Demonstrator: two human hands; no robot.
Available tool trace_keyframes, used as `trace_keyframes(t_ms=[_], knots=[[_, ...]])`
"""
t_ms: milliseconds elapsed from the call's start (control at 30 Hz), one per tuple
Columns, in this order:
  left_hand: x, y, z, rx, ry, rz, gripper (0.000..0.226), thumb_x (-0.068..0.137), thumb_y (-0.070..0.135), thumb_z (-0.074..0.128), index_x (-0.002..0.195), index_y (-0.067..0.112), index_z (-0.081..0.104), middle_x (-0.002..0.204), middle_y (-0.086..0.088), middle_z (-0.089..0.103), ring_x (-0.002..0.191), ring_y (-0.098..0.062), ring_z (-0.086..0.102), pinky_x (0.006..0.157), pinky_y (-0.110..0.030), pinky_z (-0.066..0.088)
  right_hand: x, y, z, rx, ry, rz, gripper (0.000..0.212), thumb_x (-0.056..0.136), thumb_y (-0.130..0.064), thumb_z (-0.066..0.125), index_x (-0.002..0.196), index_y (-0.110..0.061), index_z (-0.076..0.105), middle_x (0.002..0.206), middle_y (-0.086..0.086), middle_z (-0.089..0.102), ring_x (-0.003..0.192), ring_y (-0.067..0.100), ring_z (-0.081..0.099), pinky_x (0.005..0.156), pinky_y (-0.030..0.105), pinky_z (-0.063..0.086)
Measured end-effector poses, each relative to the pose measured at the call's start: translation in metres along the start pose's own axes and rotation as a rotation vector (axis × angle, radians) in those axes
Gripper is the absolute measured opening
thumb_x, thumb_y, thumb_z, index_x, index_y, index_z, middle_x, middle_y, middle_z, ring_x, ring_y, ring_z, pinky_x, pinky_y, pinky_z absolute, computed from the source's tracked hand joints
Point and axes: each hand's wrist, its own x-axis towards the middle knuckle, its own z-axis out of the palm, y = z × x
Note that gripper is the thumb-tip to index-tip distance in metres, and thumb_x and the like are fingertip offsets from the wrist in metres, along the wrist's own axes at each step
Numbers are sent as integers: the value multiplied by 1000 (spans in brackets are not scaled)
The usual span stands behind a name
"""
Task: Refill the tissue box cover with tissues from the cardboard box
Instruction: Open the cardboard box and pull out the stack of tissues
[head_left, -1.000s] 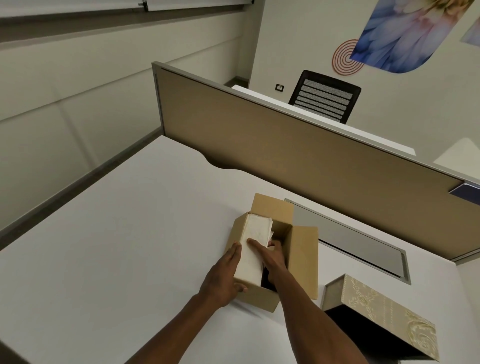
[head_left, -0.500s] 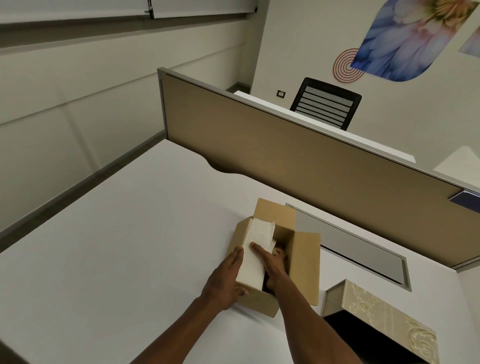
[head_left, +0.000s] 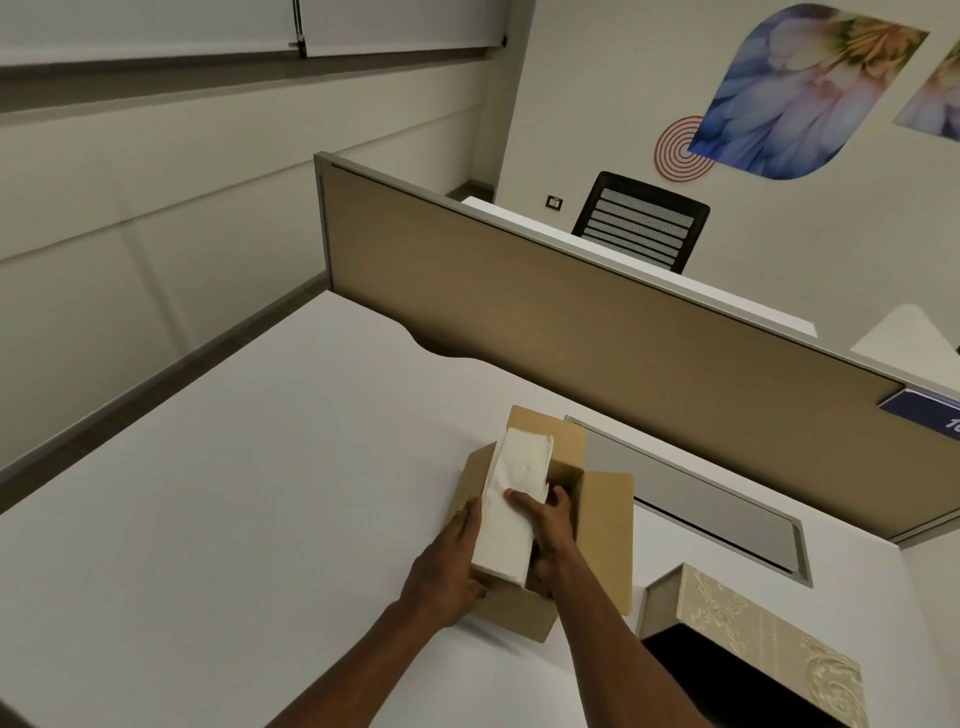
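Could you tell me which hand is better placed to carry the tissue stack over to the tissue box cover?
Probably the right hand: it grips the tissue stack on the side facing the tissue box cover, which lies to the right. The left hand is on the cardboard box's far side.

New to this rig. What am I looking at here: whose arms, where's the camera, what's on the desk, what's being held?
There is no machine here: the arms belong to a person, and the one picture comes from a wide-angle camera worn on their head, looking forward and down.

On the white desk sits an open cardboard box. To its right lies the patterned tissue box cover, dark hollow side showing.

Both hands hold a white stack of tissues, which sits at the box's opening. The left hand has a grip on its left side and near end. The right hand has the thumb on top and fingers down inside the box.

Behind the desk stand a tan divider and a black chair.
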Motion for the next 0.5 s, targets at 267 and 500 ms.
trace_keyframes(t_ms=[267, 500], knots=[[6, 12, -50, -285, -304, 24, 150, 50, 77, 83, 154, 40, -18, 167, 7, 4, 153, -27, 15, 120, -55, 29, -33, -26, -21, 141, -137, 45, 77, 69, -22, 88, 137, -5, 56, 123, 26, 69, 114, 48, 65, 96, 64, 53], [8, 82, -101, -697, -107, -91, 105, 68, 93, 41, 152, 32, 28, 152, 2, 47, 129, -28, 54, 107, -51, 46, -67, -38, -37, 298, -282, 88, 68, 65, -22, 86, 125, -7, 59, 99, 22, 73, 87, 39, 73, 78, 54, 61]])
